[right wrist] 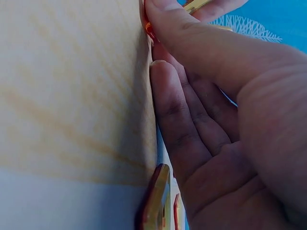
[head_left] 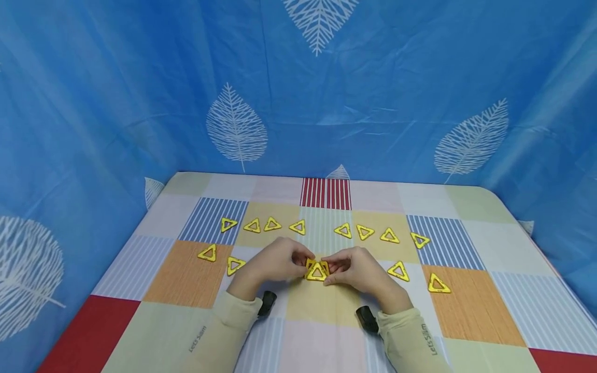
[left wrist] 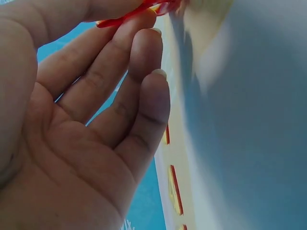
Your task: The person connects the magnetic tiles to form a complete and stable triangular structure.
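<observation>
Sleeves (head_left: 219, 331) read "Lets Slim"; left hand (head_left: 276, 259) at nine o'clock, right hand (head_left: 356, 267) at three pinch glossy yellow, red-edged triangles (head_left: 317, 278).

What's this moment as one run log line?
left hand: pinches yellow triangle cluster | right hand: pinches its other side | loose yellow triangles: ahead and both sides, on patchwork cloth
</observation>
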A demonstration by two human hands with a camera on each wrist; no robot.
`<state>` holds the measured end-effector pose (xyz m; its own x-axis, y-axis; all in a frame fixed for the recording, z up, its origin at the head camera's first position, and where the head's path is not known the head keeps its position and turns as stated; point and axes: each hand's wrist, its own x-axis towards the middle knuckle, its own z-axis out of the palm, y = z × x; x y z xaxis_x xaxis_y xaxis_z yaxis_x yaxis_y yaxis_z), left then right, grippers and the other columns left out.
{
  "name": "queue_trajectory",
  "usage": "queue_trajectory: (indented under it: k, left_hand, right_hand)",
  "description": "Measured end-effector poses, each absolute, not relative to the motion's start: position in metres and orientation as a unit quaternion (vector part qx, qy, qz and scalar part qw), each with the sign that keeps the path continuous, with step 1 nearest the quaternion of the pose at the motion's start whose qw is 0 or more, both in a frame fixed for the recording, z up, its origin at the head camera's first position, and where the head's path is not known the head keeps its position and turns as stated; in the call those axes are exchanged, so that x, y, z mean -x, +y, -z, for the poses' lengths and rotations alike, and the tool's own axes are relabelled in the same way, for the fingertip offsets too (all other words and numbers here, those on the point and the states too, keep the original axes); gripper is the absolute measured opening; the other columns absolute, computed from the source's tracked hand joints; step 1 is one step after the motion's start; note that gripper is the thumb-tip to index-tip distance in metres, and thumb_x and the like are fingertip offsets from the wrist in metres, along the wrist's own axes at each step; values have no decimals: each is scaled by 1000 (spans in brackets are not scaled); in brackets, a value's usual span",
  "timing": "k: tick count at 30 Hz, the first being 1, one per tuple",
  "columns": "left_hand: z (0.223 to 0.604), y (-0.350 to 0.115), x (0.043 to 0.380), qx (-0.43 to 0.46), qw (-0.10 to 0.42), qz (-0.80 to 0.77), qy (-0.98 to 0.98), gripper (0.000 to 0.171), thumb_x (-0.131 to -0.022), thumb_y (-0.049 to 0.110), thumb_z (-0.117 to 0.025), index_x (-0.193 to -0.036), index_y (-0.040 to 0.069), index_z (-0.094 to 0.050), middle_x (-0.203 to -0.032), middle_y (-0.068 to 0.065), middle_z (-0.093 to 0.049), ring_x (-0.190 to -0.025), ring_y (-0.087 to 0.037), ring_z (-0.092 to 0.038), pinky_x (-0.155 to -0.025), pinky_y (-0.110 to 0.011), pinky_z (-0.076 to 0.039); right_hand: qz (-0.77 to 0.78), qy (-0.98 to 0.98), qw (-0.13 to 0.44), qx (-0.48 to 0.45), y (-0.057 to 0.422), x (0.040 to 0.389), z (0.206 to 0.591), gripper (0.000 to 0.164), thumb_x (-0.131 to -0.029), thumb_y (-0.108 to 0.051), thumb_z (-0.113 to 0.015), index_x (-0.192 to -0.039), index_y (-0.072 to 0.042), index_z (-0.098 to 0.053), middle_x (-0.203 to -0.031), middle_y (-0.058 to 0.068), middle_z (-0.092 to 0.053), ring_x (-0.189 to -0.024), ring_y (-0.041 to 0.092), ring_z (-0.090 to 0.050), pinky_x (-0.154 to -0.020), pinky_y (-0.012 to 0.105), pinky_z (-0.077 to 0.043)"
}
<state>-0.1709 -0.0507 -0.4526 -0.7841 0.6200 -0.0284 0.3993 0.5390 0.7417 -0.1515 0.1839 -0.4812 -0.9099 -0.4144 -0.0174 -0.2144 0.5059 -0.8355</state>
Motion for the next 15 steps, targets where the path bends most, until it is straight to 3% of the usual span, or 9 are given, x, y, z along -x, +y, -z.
queue_trajectory:
  k: [10, 15]
  left_hand:
    - [453, -48, 170, -286, 152, -371, 870, 27, -89, 2, -75, -116, 5, -76, -95, 2, -73, -82, -6, -64, -73, -25, -53]
    - [455, -46, 170, -295, 153, -376, 865, 26, -90, 4, -75, -117, 7, -76, -102, -1, -75, -78, -5, -63, -70, -23, -52]
  right_hand:
    - [454, 865, 85, 195, 181, 150, 483, 34, -75, -18, -90, -105, -4, -79, -81, -6, -72, -73, 10, -67, -67, 26, -55]
    - [444, 867, 81, 211, 181, 150, 483, 27, -77, -18, -89, -101, -8, -80, -85, -7, -73, -75, 8, -66, -67, 26, -54]
